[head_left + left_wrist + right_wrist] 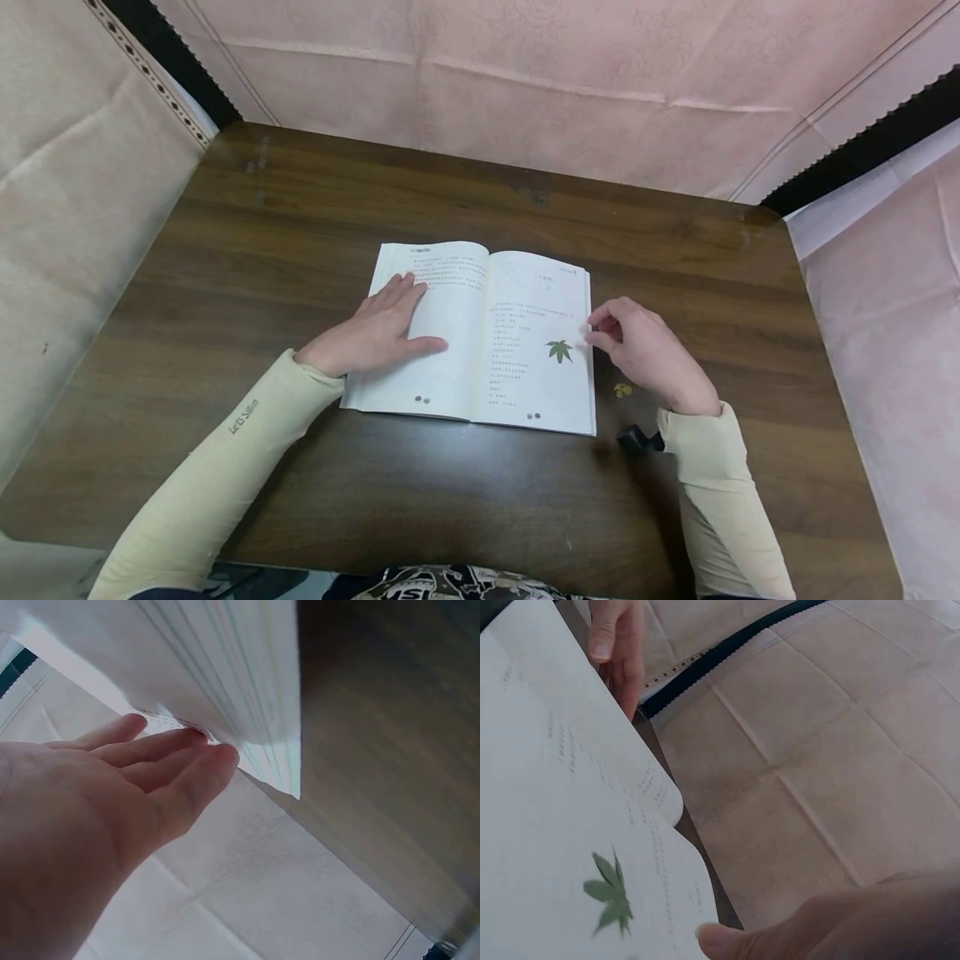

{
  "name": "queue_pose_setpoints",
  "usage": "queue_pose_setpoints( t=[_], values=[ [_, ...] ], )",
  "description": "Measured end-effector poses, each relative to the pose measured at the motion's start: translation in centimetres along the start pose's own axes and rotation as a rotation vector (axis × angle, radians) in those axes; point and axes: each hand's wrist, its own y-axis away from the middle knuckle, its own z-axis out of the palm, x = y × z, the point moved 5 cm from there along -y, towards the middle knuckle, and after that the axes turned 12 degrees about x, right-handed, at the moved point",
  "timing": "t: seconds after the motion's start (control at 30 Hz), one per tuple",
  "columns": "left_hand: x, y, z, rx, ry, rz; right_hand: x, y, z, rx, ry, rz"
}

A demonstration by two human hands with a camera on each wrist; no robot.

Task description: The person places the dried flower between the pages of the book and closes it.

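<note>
An open book (pixel 517 375) lies on the brown table, with printed text on both pages. On its right page rests a green, star-shaped leaf (pixel 558 351), also seen as a leaf (pixel 611 892) in the right wrist view. My left hand (pixel 378 329) lies spread over the left page, fingers straight and thumb toward the fold. At the outer edge of the right page is my right hand (pixel 641 346), its thumb and index fingertip at the margin with a gap between them. In the right wrist view its thumb (pixel 724 939) meets the page edge.
A small yellow piece (pixel 622 389) lies on the table (pixel 450 483) just below the right hand. Under the right wrist sits a black device (pixel 637 440). Pale pink cloth (pixel 487 92) hangs beyond the table's far edge, with more cloth along both sides.
</note>
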Motion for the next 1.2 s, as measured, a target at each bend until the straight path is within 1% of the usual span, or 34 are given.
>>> queue_pose_setpoints(
  t=[0.17, 0.37, 0.47, 0.6, 0.8, 0.97, 1.2],
  values=[
    [0.4, -0.1, -0.1, -0.010, -0.006, -0.002, 1.4, 0.6, -1.3, 0.010, 0.005, 0.027],
    [0.7, -0.2, -0.1, -0.013, -0.004, 0.015, 3.5, 1.7, -2.9, 0.028, 0.037, 0.058],
    [0.7, -0.2, -0.2, -0.010, -0.004, 0.021, 4.6, 2.2, -3.4, 0.028, 0.043, 0.071],
    [0.7, -0.3, -0.3, -0.009, -0.009, 0.017, 5.9, 3.0, -3.6, 0.009, 0.042, 0.092],
    [0.8, -0.2, -0.3, -0.008, -0.007, 0.008, 7.5, 3.8, -3.9, 0.012, 0.124, 0.105],
    [0.9, -0.1, -0.2, -0.008, 0.001, -0.002, 8.1, 4.1, -3.7, 0.008, 0.137, 0.097],
    [0.8, 0.0, 0.0, -0.021, -0.005, 0.004, 8.3, 4.1, -3.1, 0.041, 0.147, 0.066]
  ],
)
